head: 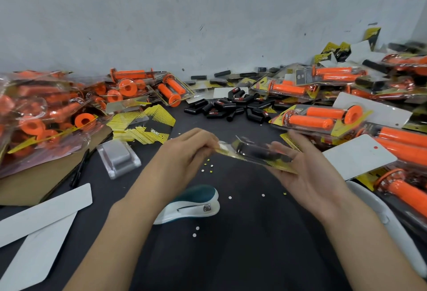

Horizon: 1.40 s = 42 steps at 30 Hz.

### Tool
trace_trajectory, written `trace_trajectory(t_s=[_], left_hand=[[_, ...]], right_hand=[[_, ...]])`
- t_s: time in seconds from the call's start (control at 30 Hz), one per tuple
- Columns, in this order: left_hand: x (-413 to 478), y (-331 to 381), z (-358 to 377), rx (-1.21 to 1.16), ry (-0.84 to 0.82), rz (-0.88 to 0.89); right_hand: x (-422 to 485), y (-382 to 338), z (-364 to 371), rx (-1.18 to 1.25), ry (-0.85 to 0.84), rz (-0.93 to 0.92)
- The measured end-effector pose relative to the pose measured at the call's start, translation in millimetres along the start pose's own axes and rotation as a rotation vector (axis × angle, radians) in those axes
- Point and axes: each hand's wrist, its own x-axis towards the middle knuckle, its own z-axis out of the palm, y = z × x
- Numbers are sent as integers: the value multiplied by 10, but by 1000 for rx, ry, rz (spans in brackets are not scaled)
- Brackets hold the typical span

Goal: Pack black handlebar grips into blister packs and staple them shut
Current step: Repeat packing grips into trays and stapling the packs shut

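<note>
I hold a clear blister pack (255,153) with a yellow card and black handlebar grips inside, above the middle of the dark table. My left hand (184,152) pinches its left end. My right hand (298,168) supports its right end from below, palm up, fingers around the edge. A white and teal stapler (196,205) lies on the table just below my hands. A pile of loose black grips (233,106) sits further back in the middle. An empty clear blister shell (119,159) lies to the left.
Packs of orange grips (316,115) are heaped on the right, with more in bags (41,115) on the left. Yellow printed cards (143,124) are stacked left of centre. White cards (44,217) lie at the near left. A grey wall (208,25) closes the back.
</note>
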Motion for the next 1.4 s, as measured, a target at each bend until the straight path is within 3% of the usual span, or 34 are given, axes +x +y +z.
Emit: trace_trajectory(t_s=[0.1, 0.3, 0.5, 0.87, 1.4], left_hand=[[-100, -11, -20, 33, -95, -5], [-241, -65, 13, -264, -70, -568], [-154, -64, 168, -379, -155, -700], [-134, -148, 349, -273, -333, -797], [-145, -145, 590, 179, -466, -781]], right_hand=[[-40, 54, -33, -84, -8, 58], [-142, 85, -231, -279, 141, -6], [-200, 252, -270, -415, 103, 1], [-126, 524, -58, -356, 47, 22], [-125, 593, -79, -439, 96, -3]])
